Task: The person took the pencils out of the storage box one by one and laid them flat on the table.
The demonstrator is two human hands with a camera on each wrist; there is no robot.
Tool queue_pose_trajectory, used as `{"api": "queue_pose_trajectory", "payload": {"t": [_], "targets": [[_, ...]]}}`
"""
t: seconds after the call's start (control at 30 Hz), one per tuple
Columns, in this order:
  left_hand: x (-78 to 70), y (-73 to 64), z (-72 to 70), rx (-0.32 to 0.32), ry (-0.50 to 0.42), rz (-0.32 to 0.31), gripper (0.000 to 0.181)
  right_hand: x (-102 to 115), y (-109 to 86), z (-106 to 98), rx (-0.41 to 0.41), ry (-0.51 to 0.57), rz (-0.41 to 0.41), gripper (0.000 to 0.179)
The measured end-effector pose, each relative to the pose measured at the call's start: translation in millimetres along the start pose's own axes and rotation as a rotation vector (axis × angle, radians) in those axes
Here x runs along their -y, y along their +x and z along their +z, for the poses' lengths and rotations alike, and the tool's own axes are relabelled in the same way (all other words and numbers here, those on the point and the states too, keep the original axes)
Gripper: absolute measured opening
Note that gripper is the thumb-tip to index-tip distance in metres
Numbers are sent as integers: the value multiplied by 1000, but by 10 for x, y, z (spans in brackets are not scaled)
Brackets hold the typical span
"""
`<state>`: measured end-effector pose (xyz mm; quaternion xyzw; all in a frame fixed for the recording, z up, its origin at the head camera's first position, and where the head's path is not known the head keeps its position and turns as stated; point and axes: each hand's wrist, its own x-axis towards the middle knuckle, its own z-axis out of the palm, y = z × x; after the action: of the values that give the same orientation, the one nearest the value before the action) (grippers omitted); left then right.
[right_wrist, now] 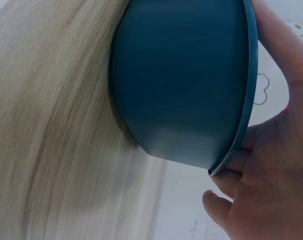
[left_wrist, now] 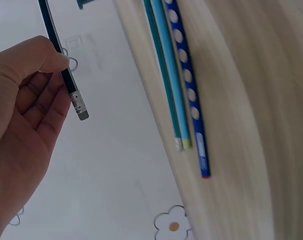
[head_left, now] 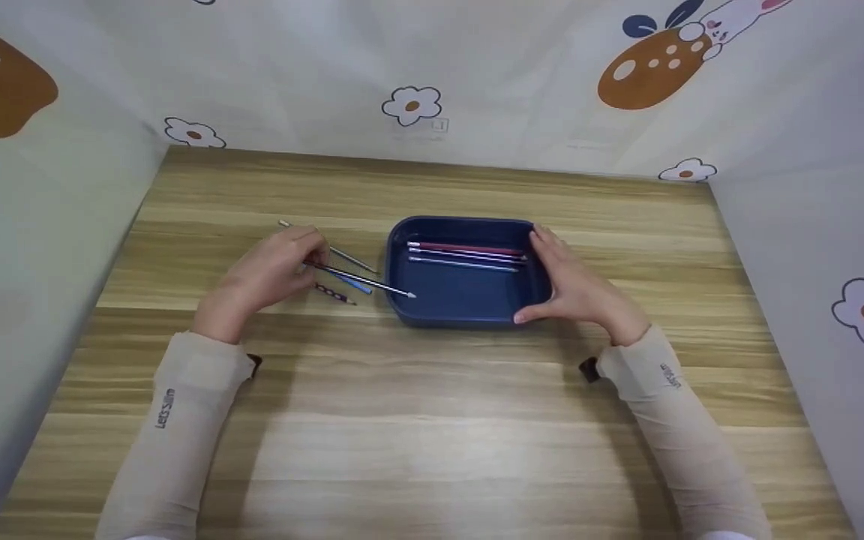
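My left hand (head_left: 263, 274) pinches a dark pencil (head_left: 361, 279) between thumb and fingers near its eraser end. Its sharpened tip reaches over the left rim of a dark blue rectangular bin (head_left: 462, 301). Inside the bin, along the far side, lie a red pencil (head_left: 469, 248) and two others. My right hand (head_left: 586, 289) grips the bin's right end, fingers and thumb spread along the rim. Beneath and beside the left hand, three pencils rest on the table: a green one (left_wrist: 164, 75), a light blue one (left_wrist: 172, 75) and a dark blue dotted one (left_wrist: 188, 80).
The bin stands on a wood-grain table (head_left: 432, 420). Light cloth walls (head_left: 312, 90) printed with flowers and fruit enclose the table at the back and both sides.
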<state>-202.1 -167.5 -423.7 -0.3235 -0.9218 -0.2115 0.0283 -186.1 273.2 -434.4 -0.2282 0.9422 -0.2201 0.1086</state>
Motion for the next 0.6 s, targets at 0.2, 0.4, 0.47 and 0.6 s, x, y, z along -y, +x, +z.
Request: {"api": "queue_pose_trajectory", "payload": {"t": [0.2, 0.4, 0.47, 0.6], "targets": [[176, -157, 34, 31, -32, -75, 22, -20, 5, 14, -8, -8, -28, 129], [321, -286, 60, 17, -41, -78, 22, -13, 5, 11, -7, -13, -35, 129], [357, -324, 55, 14, -37, -70, 21, -11, 5, 9, -7, -10, -30, 129], [418, -389, 41, 42, -42, -96, 22, 0, -3, 3, -3, -1, -15, 129]]}}
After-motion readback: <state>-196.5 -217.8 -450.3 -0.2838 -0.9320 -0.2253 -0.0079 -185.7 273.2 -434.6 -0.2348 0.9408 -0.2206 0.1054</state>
